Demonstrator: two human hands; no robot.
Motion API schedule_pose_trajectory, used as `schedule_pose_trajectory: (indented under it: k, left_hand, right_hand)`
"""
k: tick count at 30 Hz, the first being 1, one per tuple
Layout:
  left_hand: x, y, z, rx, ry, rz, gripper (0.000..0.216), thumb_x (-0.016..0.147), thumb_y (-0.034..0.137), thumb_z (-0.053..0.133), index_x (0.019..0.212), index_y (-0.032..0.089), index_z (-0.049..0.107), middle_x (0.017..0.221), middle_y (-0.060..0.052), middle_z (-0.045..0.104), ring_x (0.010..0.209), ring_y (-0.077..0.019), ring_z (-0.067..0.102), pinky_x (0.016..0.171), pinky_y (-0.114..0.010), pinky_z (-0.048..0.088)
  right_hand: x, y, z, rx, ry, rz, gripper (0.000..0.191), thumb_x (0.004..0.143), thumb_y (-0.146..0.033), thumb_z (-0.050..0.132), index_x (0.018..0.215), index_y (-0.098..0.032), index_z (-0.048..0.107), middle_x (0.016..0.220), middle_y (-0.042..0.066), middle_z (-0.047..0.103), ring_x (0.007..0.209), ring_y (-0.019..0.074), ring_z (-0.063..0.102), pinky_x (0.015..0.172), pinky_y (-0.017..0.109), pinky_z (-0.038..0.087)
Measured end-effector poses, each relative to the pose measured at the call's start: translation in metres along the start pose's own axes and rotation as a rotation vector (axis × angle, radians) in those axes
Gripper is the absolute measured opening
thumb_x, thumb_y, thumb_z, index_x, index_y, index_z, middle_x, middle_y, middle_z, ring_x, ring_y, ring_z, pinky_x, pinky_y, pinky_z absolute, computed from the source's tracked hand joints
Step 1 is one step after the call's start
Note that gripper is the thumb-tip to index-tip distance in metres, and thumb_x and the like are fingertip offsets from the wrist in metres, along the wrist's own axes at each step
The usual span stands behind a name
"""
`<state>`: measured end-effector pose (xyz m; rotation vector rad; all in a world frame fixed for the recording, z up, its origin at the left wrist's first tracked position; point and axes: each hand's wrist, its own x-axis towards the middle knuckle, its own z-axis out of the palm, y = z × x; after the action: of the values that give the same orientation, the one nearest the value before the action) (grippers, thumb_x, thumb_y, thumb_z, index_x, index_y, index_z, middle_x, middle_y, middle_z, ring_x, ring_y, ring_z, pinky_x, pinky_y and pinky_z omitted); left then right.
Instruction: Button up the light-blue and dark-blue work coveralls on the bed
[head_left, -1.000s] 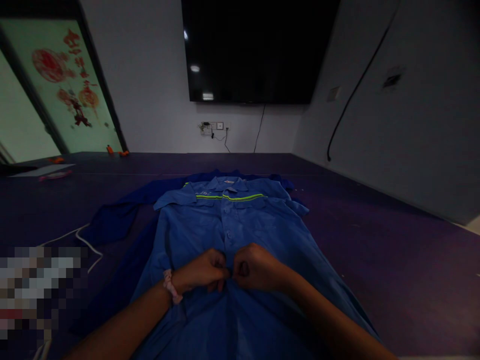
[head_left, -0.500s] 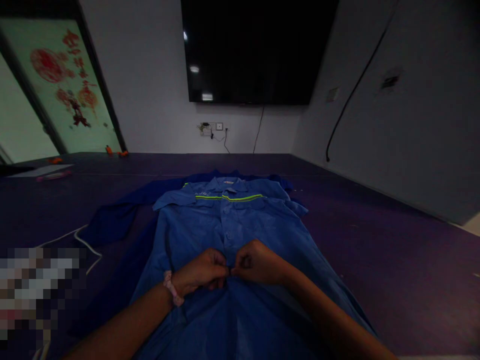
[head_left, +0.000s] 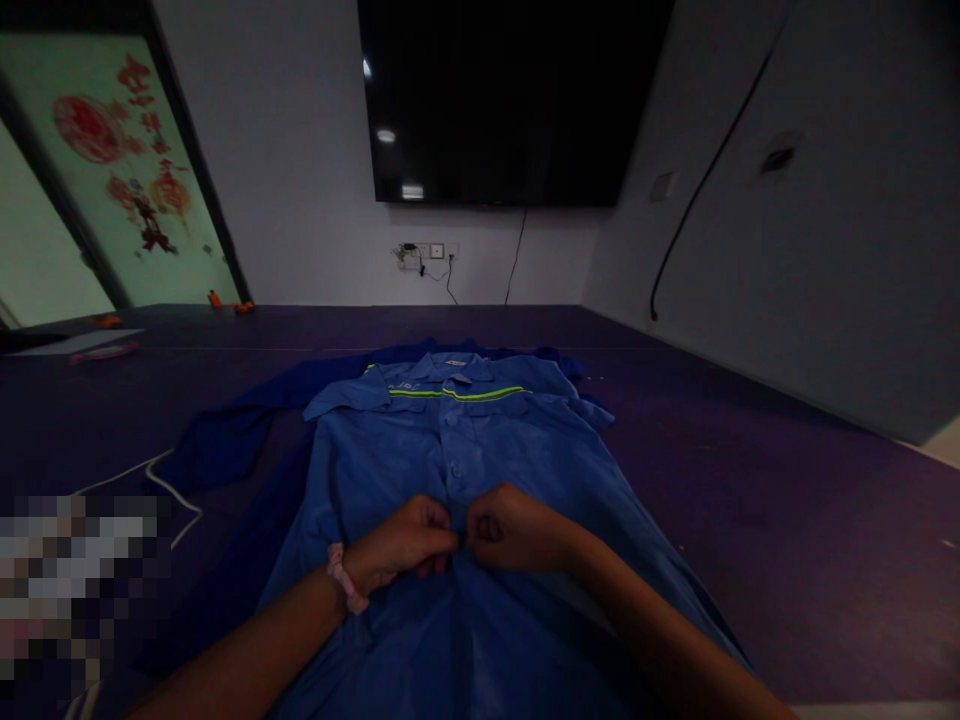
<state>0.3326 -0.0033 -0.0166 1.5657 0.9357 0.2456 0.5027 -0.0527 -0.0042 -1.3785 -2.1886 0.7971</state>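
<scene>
A blue work shirt (head_left: 457, 440) with a yellow-green stripe across the chest lies flat on the dark purple surface (head_left: 750, 500), collar away from me. My left hand (head_left: 405, 545), with a pink band at the wrist, and my right hand (head_left: 510, 528) meet at the shirt's front placket, below a visible button. Both hands are closed in a pinch on the cloth edges there. What lies between the fingertips is hidden.
A darker blue garment (head_left: 240, 430) lies under and left of the shirt. A white cord (head_left: 161, 470) runs at the left. A black screen (head_left: 510, 100) hangs on the far wall above a socket (head_left: 424, 255). Small items (head_left: 97, 345) sit far left.
Both hands stay pinched at the same spot on the placket, with only slight finger shifts. The shirt has not moved.
</scene>
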Motion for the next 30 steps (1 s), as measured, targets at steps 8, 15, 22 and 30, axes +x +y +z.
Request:
schedule_pose_trajectory:
  k: [8,15,22,30]
  left_hand:
    - [0.002,-0.001,-0.001,-0.006,-0.019,0.001,0.010,0.060,0.019,0.051,0.052,0.016,0.045,0.036,0.007,0.048,0.028,-0.0037,0.035,0.032,-0.015,0.023]
    - [0.001,-0.001,-0.004,0.009,-0.112,0.001,0.009,0.062,0.020,0.048,0.054,0.015,0.048,0.042,0.004,0.055,0.028,-0.0040,0.038,0.030,-0.015,0.018]
    - [0.002,-0.004,-0.003,0.081,-0.083,0.041,0.007,0.058,0.018,0.052,0.057,0.016,0.046,0.042,0.005,0.054,0.030,-0.0052,0.041,0.032,-0.016,0.024]
    - [-0.001,-0.001,0.000,0.264,-0.021,0.062,0.011,0.057,0.021,0.054,0.063,0.016,0.047,0.044,0.008,0.050,0.035,-0.0072,0.043,0.034,-0.017,0.029]
  right_hand:
    - [-0.001,-0.004,0.002,-0.114,0.040,-0.062,0.007,0.059,-0.009,0.056,0.063,-0.014,0.060,0.053,-0.004,0.055,0.047,0.0058,0.049,0.043,0.014,0.031]
    - [0.000,-0.001,0.007,-0.203,0.111,-0.164,0.005,0.063,-0.010,0.056,0.062,-0.014,0.059,0.054,-0.002,0.056,0.048,0.0066,0.049,0.045,0.016,0.030]
    - [0.004,0.006,0.009,0.015,0.081,0.006,0.005,0.065,-0.013,0.057,0.062,-0.013,0.060,0.053,-0.003,0.055,0.048,0.0069,0.049,0.043,0.015,0.032]
    - [0.008,0.002,0.009,0.329,-0.066,0.417,0.017,0.070,-0.019,0.053,0.053,-0.016,0.052,0.043,-0.006,0.050,0.033,0.0056,0.043,0.032,0.015,0.030]
